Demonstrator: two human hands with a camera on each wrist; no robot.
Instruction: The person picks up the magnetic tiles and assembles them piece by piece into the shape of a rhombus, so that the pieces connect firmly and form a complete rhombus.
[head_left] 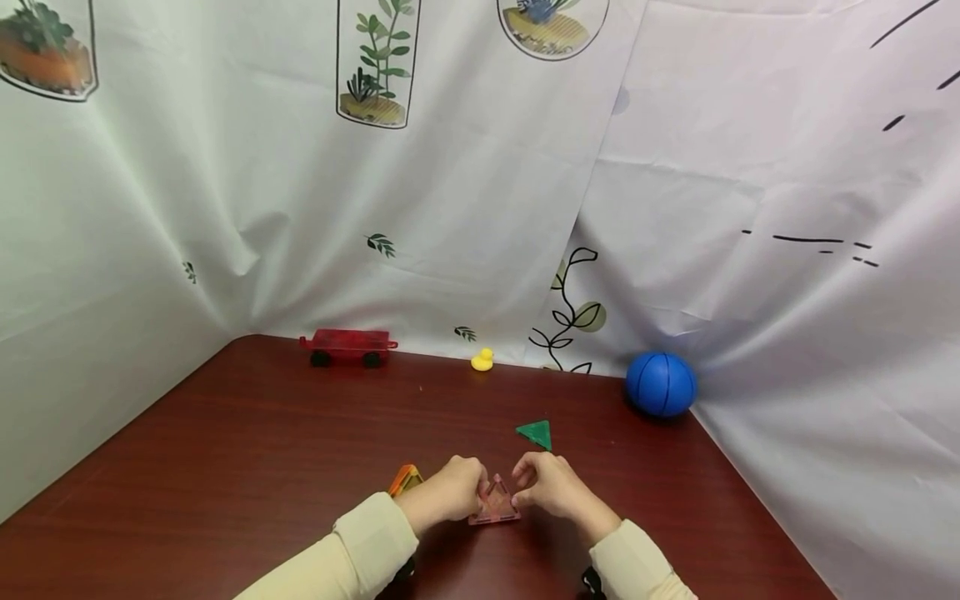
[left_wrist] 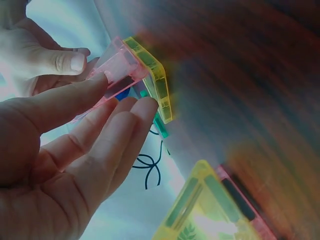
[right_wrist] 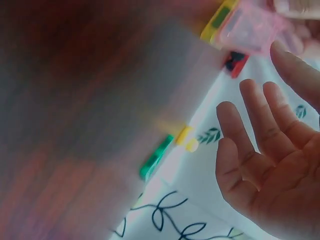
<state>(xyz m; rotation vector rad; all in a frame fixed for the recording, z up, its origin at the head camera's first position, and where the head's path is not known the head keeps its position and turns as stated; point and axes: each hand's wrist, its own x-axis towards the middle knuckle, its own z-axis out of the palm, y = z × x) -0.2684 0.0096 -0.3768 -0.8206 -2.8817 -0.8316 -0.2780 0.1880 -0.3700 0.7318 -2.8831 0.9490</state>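
Observation:
Translucent pink magnetic tiles (head_left: 496, 506) stand joined in front of me, on a yellow tile (left_wrist: 155, 75) in the left wrist view. My left hand (head_left: 453, 490) is at their left side, thumb and forefinger around a pink tile's edge. On the other side, my right hand (head_left: 553, 486) has loosely bent, spread fingers; its thumb is close to the pink tiles, and contact is unclear. No piece sits in its palm (right_wrist: 290, 185). A yellow triangular tile (left_wrist: 205, 212) with a reddish-pink piece against it lies beside the left hand.
A green triangular tile (head_left: 537, 433) lies beyond the right hand. Along the back stand a red wheeled toy wagon base (head_left: 349, 343) and a yellow rubber duck (head_left: 483, 360). A blue ball (head_left: 661, 384) rests at the back right. White printed cloth (head_left: 465, 192) surrounds the table.

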